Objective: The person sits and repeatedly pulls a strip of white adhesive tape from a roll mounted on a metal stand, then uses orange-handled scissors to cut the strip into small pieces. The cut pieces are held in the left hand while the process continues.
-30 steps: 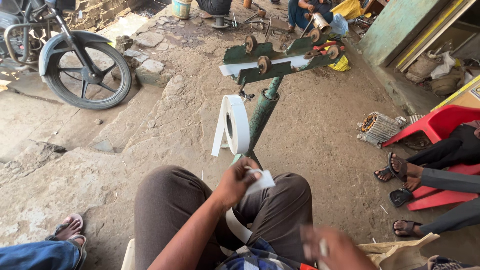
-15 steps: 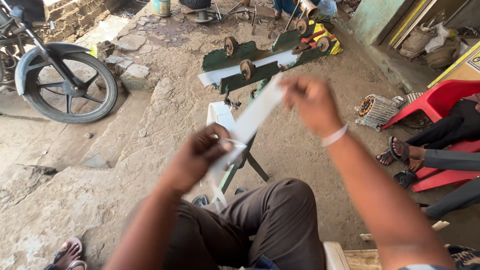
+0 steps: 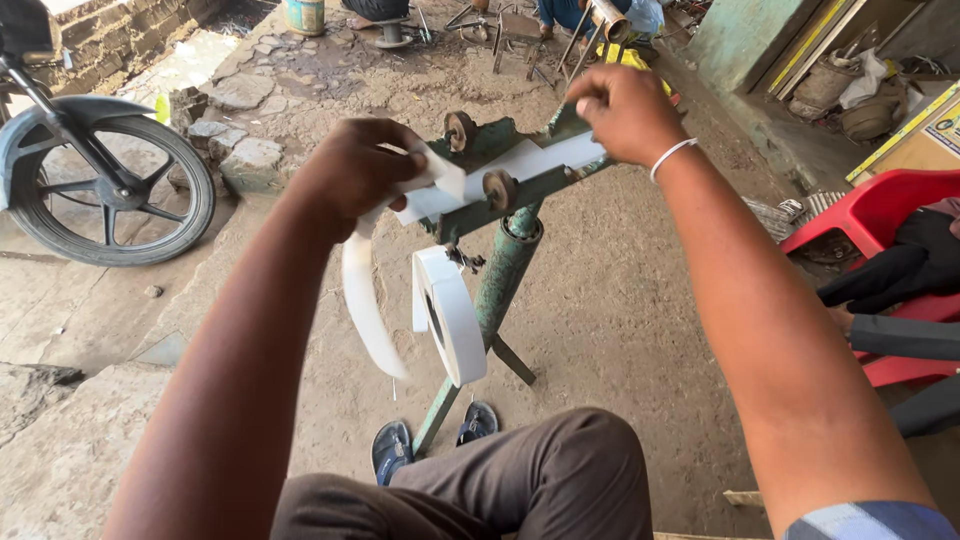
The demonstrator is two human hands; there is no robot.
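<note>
A white strip (image 3: pixel 520 165) is stretched between the two hands, its long axis running from lower left to upper right across the top of a green metal stand (image 3: pixel 500 270). The left hand (image 3: pixel 360 170) is closed around the near end of the strip, fingers curled tight, and a loose tail of the strip curves down below it. The right hand (image 3: pixel 625 110) pinches the far end, closed on it, just past the stand's upper bar. The strip lies on that bar, passing between two small rusty wheels (image 3: pixel 498 188). A roll of the same white strip (image 3: pixel 447 312) hangs on the stand's post, below and between the hands, nearer the left one. A motorbike wheel (image 3: pixel 110 195) stands well apart at left; a red chair (image 3: pixel 880 225) is at right.
</note>
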